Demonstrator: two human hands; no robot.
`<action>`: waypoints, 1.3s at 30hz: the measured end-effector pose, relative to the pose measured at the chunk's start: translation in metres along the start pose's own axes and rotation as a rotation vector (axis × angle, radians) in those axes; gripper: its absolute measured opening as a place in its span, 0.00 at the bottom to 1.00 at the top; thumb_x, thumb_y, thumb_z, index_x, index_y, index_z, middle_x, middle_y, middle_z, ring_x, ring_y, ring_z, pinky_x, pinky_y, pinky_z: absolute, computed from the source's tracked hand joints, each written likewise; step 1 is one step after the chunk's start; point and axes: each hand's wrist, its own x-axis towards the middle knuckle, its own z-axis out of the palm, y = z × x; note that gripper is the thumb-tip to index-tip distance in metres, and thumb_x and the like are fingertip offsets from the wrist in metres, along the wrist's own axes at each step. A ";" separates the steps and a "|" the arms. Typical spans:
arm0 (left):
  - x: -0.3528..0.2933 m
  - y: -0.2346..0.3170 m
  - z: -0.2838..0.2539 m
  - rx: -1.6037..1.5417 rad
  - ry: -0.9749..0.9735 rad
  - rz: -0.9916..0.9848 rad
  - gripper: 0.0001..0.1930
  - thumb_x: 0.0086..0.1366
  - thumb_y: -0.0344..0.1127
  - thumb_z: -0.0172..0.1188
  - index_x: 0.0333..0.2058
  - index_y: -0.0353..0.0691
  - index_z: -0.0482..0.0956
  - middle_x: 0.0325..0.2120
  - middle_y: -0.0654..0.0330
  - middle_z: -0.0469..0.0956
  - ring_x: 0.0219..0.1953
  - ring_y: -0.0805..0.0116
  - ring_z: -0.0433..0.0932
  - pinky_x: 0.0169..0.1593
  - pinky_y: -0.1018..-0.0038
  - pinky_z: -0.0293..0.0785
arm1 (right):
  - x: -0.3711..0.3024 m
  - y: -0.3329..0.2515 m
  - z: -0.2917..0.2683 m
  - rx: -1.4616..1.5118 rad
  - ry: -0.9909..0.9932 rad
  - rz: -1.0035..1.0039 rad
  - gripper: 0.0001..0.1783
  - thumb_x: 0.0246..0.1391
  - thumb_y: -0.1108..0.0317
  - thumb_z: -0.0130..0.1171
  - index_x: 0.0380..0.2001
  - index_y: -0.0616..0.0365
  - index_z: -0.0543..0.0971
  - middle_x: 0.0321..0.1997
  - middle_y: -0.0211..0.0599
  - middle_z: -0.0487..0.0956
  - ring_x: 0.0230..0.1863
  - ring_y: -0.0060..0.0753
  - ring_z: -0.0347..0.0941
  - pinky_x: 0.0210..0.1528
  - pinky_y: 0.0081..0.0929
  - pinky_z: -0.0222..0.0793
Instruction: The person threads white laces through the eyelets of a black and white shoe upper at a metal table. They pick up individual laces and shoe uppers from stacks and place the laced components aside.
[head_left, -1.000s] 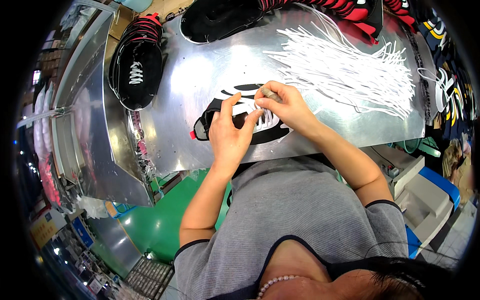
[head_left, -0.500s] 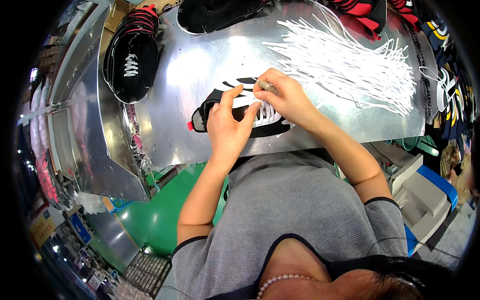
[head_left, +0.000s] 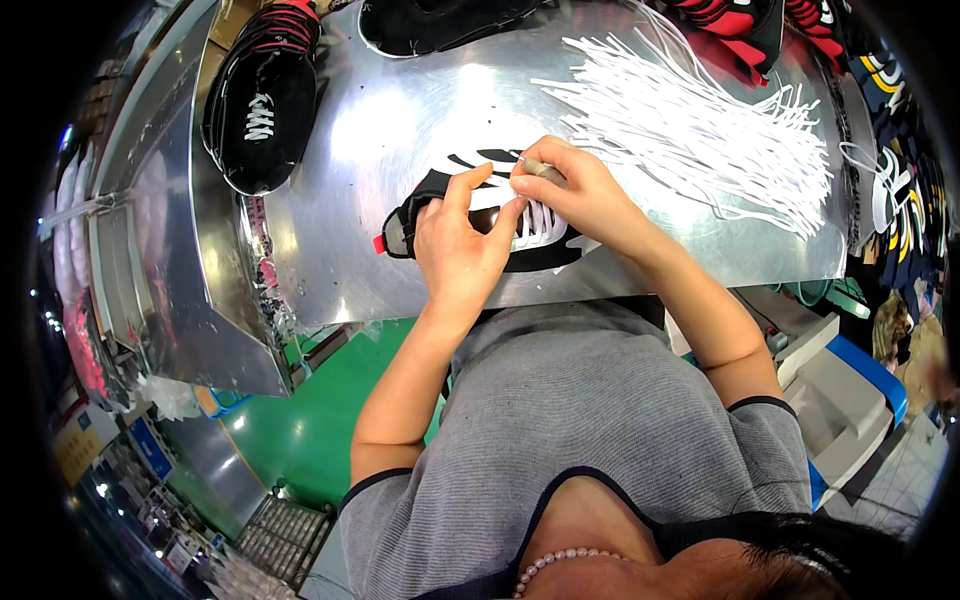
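Observation:
A black-and-white shoe upper point(head_left: 535, 259) with a red heel tab lies on the shiny metal table under both hands. White lace point(head_left: 541, 226) crosses its throat in several rows. My left hand point(head_left: 462, 235) rests on the upper at the collar, other fingers curled over its edge, index and thumb bent toward the lacing. In my right hand point(head_left: 580, 195) is a small hand tool with a wrapped, tan handle point(head_left: 543, 171), pinched between thumb and fingers. Its tip is at the upper's far side, by my left fingertips; I cannot make out the tip's shape.
A large bundle of loose white laces point(head_left: 700, 140) spreads over the table's right side. Black uppers point(head_left: 260, 125) lie at the far left and far middle, red-and-black ones point(head_left: 735, 35) at the far right. A raised metal ledge point(head_left: 215, 230) borders the left.
My right hand has turned slightly, so less of the tool's tip shows. The left hand stays on the upper, its index finger shifted slightly. The whole view has shifted a little.

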 end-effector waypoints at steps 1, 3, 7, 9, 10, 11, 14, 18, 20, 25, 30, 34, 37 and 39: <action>0.000 -0.001 0.000 -0.006 0.011 0.012 0.23 0.53 0.46 0.72 0.46 0.46 0.80 0.23 0.59 0.78 0.28 0.58 0.73 0.38 0.63 0.71 | -0.008 -0.009 -0.002 -0.042 0.030 -0.018 0.13 0.57 0.63 0.61 0.41 0.60 0.78 0.34 0.38 0.79 0.36 0.32 0.77 0.39 0.28 0.70; -0.002 -0.001 0.001 0.003 0.015 -0.005 0.22 0.53 0.45 0.72 0.46 0.47 0.80 0.23 0.59 0.77 0.28 0.59 0.73 0.38 0.64 0.70 | -0.023 -0.017 -0.004 -0.102 0.066 -0.040 0.14 0.59 0.64 0.59 0.44 0.60 0.75 0.33 0.39 0.80 0.34 0.35 0.77 0.38 0.29 0.71; -0.003 0.002 0.000 0.013 0.022 -0.032 0.22 0.52 0.45 0.73 0.46 0.48 0.80 0.23 0.61 0.77 0.30 0.60 0.73 0.38 0.65 0.70 | -0.041 -0.014 -0.008 -0.210 0.095 -0.157 0.06 0.61 0.69 0.56 0.39 0.60 0.74 0.29 0.42 0.80 0.29 0.45 0.77 0.33 0.33 0.71; -0.002 0.002 0.000 0.006 0.020 -0.021 0.23 0.52 0.45 0.73 0.46 0.48 0.80 0.25 0.61 0.78 0.30 0.61 0.72 0.38 0.65 0.70 | -0.043 -0.014 -0.009 -0.267 0.049 -0.170 0.06 0.60 0.69 0.57 0.37 0.60 0.73 0.27 0.42 0.79 0.28 0.46 0.77 0.32 0.35 0.71; -0.002 0.001 0.001 -0.002 0.023 -0.006 0.23 0.52 0.45 0.73 0.46 0.47 0.80 0.25 0.61 0.79 0.29 0.61 0.72 0.38 0.65 0.70 | -0.042 -0.014 -0.009 -0.327 0.062 -0.194 0.06 0.59 0.68 0.57 0.35 0.60 0.74 0.24 0.42 0.78 0.28 0.46 0.77 0.31 0.36 0.70; -0.002 0.001 0.002 -0.006 0.026 0.010 0.23 0.51 0.44 0.73 0.46 0.47 0.80 0.26 0.61 0.79 0.29 0.61 0.72 0.37 0.65 0.70 | -0.040 -0.013 -0.009 -0.360 0.059 -0.203 0.06 0.59 0.69 0.57 0.35 0.61 0.74 0.24 0.41 0.78 0.27 0.44 0.76 0.30 0.35 0.70; -0.003 0.007 -0.001 0.009 -0.021 0.011 0.22 0.55 0.40 0.71 0.48 0.43 0.79 0.28 0.59 0.80 0.28 0.61 0.71 0.37 0.65 0.69 | -0.034 -0.011 -0.008 -0.439 0.042 -0.226 0.07 0.58 0.71 0.57 0.36 0.63 0.73 0.23 0.41 0.78 0.25 0.43 0.76 0.29 0.34 0.70; -0.013 0.010 0.002 0.148 -0.004 0.283 0.21 0.57 0.28 0.62 0.52 0.39 0.77 0.26 0.57 0.80 0.29 0.57 0.72 0.38 0.63 0.67 | -0.024 -0.002 0.012 -0.601 0.052 -0.338 0.11 0.53 0.71 0.58 0.36 0.66 0.71 0.21 0.45 0.78 0.24 0.48 0.77 0.25 0.40 0.70; -0.014 0.008 0.006 0.185 -0.006 0.354 0.23 0.57 0.23 0.58 0.53 0.38 0.76 0.25 0.56 0.79 0.29 0.55 0.72 0.40 0.63 0.67 | -0.017 -0.001 0.022 -0.733 0.061 -0.413 0.14 0.48 0.73 0.57 0.37 0.70 0.68 0.21 0.49 0.78 0.23 0.51 0.77 0.23 0.40 0.70; -0.012 0.000 -0.004 -0.156 -0.043 -0.007 0.22 0.59 0.27 0.62 0.54 0.39 0.76 0.32 0.57 0.80 0.33 0.64 0.72 0.39 0.69 0.70 | -0.020 -0.038 -0.020 -0.670 -0.213 -0.011 0.10 0.60 0.67 0.54 0.40 0.62 0.73 0.27 0.43 0.81 0.31 0.48 0.80 0.34 0.41 0.73; -0.003 0.006 -0.005 -0.215 -0.052 -0.006 0.23 0.57 0.27 0.64 0.53 0.36 0.74 0.38 0.55 0.79 0.37 0.62 0.73 0.43 0.68 0.71 | -0.024 0.003 -0.003 -0.441 0.244 -0.283 0.11 0.56 0.68 0.63 0.42 0.55 0.76 0.32 0.39 0.83 0.30 0.38 0.81 0.31 0.27 0.73; -0.003 0.005 0.001 -0.158 0.008 -0.038 0.24 0.56 0.27 0.64 0.53 0.35 0.72 0.41 0.53 0.78 0.40 0.58 0.74 0.46 0.66 0.71 | -0.020 0.020 0.013 -0.490 0.394 -0.373 0.08 0.54 0.70 0.63 0.38 0.54 0.78 0.30 0.33 0.83 0.26 0.32 0.80 0.26 0.25 0.71; 0.000 0.000 -0.008 -0.302 -0.175 -0.085 0.24 0.58 0.22 0.61 0.54 0.35 0.69 0.39 0.56 0.79 0.38 0.67 0.76 0.44 0.71 0.73 | -0.016 0.028 0.018 -0.538 0.487 -0.433 0.07 0.52 0.71 0.63 0.36 0.53 0.78 0.28 0.31 0.81 0.23 0.31 0.78 0.24 0.26 0.69; 0.004 0.001 -0.031 -0.690 -0.458 -0.252 0.24 0.59 0.19 0.59 0.55 0.36 0.67 0.38 0.58 0.79 0.36 0.73 0.77 0.43 0.76 0.74 | -0.011 0.037 0.023 -0.559 0.570 -0.488 0.06 0.51 0.70 0.63 0.33 0.52 0.77 0.26 0.31 0.80 0.22 0.33 0.77 0.23 0.29 0.68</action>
